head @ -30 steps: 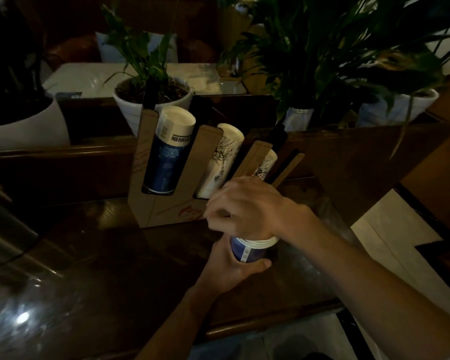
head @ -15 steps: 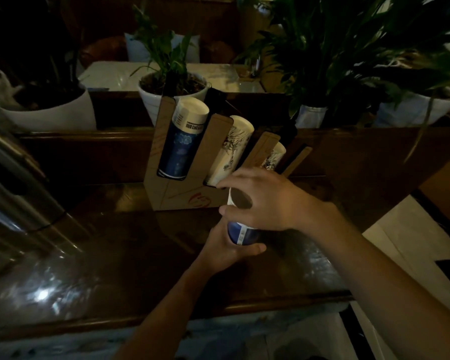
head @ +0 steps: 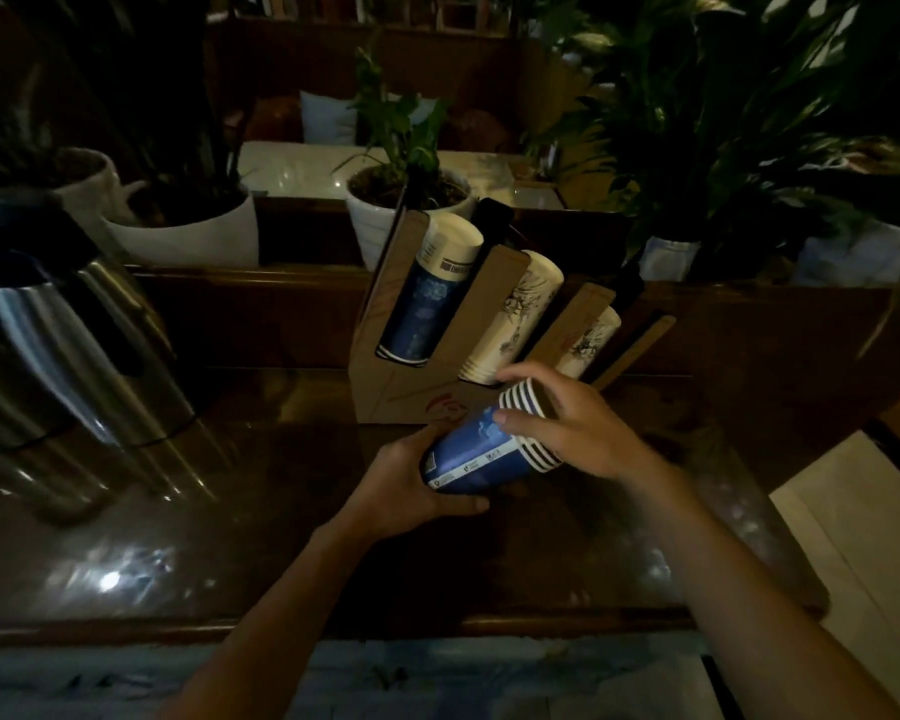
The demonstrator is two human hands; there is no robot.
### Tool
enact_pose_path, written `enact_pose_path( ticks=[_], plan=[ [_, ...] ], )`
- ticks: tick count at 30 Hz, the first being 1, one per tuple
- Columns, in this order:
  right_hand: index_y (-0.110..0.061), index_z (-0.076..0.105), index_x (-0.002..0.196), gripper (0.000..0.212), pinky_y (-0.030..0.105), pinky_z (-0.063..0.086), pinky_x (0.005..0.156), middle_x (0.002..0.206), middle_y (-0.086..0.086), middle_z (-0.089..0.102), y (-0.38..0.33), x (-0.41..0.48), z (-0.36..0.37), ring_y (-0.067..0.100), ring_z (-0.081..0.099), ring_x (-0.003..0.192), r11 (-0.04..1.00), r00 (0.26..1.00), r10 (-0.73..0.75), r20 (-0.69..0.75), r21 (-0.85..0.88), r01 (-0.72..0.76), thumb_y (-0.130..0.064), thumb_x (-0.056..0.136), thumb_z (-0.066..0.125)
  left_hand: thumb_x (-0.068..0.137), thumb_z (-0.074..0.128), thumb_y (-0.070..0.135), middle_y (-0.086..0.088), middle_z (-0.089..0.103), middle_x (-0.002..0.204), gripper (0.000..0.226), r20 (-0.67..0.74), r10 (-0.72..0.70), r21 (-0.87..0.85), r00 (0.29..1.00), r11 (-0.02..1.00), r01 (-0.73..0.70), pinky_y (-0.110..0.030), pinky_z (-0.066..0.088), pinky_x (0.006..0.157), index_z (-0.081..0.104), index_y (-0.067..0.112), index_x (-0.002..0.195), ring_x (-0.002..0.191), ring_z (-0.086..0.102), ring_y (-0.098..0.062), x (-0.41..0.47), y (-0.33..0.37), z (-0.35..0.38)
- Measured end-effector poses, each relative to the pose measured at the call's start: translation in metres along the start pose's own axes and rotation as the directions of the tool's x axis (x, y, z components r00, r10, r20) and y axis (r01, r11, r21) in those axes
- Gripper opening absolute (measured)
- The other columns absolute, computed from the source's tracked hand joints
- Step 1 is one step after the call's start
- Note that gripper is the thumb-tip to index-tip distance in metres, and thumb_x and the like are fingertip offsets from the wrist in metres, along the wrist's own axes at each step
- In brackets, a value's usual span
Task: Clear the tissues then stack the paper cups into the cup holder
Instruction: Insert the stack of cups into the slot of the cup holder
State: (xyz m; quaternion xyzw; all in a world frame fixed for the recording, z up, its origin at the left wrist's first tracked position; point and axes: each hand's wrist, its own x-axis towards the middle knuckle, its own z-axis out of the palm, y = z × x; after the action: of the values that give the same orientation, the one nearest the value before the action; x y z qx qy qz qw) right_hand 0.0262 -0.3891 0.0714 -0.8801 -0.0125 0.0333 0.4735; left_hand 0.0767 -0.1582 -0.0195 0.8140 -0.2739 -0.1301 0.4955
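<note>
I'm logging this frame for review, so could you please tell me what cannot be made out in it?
- Head view: the exact count of nested blue cups; right hand covers some rims.
- Base of the stack, hidden in the left hand.
- Print on the cup holder, too dim.
- Steel flask, motion-blurred and cut off at the left edge.

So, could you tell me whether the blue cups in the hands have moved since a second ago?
Yes. The blue cups have tipped from upright to slanting, rims toward the cardboard holder.
</note>
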Motion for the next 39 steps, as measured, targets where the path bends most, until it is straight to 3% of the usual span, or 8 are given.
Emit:
enact_pose_path(
  ticks=[3,6,14,18,23,29,33,39],
  plan=[
    [-0.042,0.065,0.109,0.035,0.030,0.058,0.068,0.108,-0.009,0.067,0.002,0.000,0.016,0.010,0.070,0.092,0.983,0.993,0.029,-0.110,0.183,-0.009,-0.052,0.077,0.073,0.060,0.098,0.044,0.025,0.064,0.125,0.087,-0.031,0.032,-0.062,0.999,0.998,-0.034,-0.017,0.058,0.096,0.058,0.033,0.137,0.113,0.066,0.010,-0.009,-0.006,-0.016],
    [-0.033,0.067,0.108,0.031,0.028,0.055,0.063,0.110,-0.001,0.067,0.004,0.000,0.029,0.012,0.072,0.087,0.937,0.985,0.073,-0.154,0.350,-0.015,-0.042,0.078,0.073,0.062,0.098,0.032,0.009,0.067,0.130,0.080,-0.120,-0.056,-0.291,0.991,0.957,0.019,-0.031,0.062,0.096,0.064,0.027,0.134,0.121,0.069,-0.011,-0.014,-0.017,-0.031],
    [-0.030,0.067,0.115,0.050,0.034,0.059,0.066,0.111,0.008,0.069,0.008,0.004,0.055,0.022,0.074,0.092,0.823,0.972,0.143,-0.184,0.568,-0.014,-0.047,0.070,0.078,0.051,0.104,0.047,-0.005,0.061,0.135,0.076,-0.013,-0.216,-0.652,0.976,0.742,0.156,-0.033,0.066,0.078,0.074,0.034,0.119,0.116,0.073,-0.026,-0.024,-0.032,-0.062],
    [-0.028,0.068,0.116,0.050,0.036,0.060,0.078,0.110,0.000,0.073,0.004,0.004,0.055,0.026,0.072,0.103,0.831,0.993,0.114,-0.042,0.551,-0.072,-0.041,0.070,0.081,0.069,0.094,0.030,-0.002,0.059,0.136,0.057,-0.046,-0.196,-0.621,0.979,0.774,0.126,-0.031,0.066,0.078,0.071,0.044,0.119,0.124,0.065,-0.033,-0.020,-0.029,-0.082],
    [-0.035,0.063,0.124,0.066,0.021,0.053,0.088,0.118,-0.018,0.072,-0.022,0.007,0.072,0.004,0.067,0.112,0.921,0.962,0.142,0.235,0.325,-0.215,-0.040,0.063,0.089,0.065,0.098,0.019,0.003,0.071,0.127,0.078,-0.107,-0.114,-0.700,0.988,0.714,0.006,-0.041,0.066,0.090,0.064,0.038,0.133,0.120,0.071,-0.026,-0.016,-0.013,-0.093],
    [-0.038,0.067,0.123,0.059,0.030,0.056,0.091,0.124,-0.002,0.073,-0.040,0.017,0.110,0.017,0.068,0.116,0.860,0.996,0.050,0.071,0.504,-0.079,-0.017,0.072,0.088,0.082,0.086,0.020,0.004,0.075,0.132,0.063,-0.069,-0.020,-0.685,0.997,0.728,-0.033,-0.036,0.064,0.096,0.059,0.028,0.138,0.123,0.072,-0.017,-0.017,0.012,-0.084],
    [-0.031,0.064,0.127,0.062,0.038,0.058,0.094,0.123,0.001,0.073,-0.041,0.017,0.115,0.020,0.069,0.115,0.851,0.998,0.059,-0.004,0.523,-0.048,-0.022,0.071,0.089,0.079,0.082,0.037,0.016,0.075,0.127,0.056,-0.024,-0.021,-0.645,0.999,0.764,0.000,-0.024,0.063,0.087,0.062,0.039,0.131,0.120,0.073,-0.008,-0.024,0.010,-0.091],
    [-0.032,0.073,0.109,0.049,0.028,0.058,0.082,0.114,0.004,0.076,-0.049,0.022,0.113,0.022,0.072,0.107,0.767,0.966,0.038,-0.257,0.627,0.136,-0.022,0.064,0.087,0.075,0.079,0.051,0.027,0.073,0.124,0.047,0.072,-0.013,-0.590,0.997,0.806,0.053,-0.019,0.062,0.084,0.065,0.061,0.119,0.117,0.073,-0.003,-0.037,0.003,-0.092]
  ],
)
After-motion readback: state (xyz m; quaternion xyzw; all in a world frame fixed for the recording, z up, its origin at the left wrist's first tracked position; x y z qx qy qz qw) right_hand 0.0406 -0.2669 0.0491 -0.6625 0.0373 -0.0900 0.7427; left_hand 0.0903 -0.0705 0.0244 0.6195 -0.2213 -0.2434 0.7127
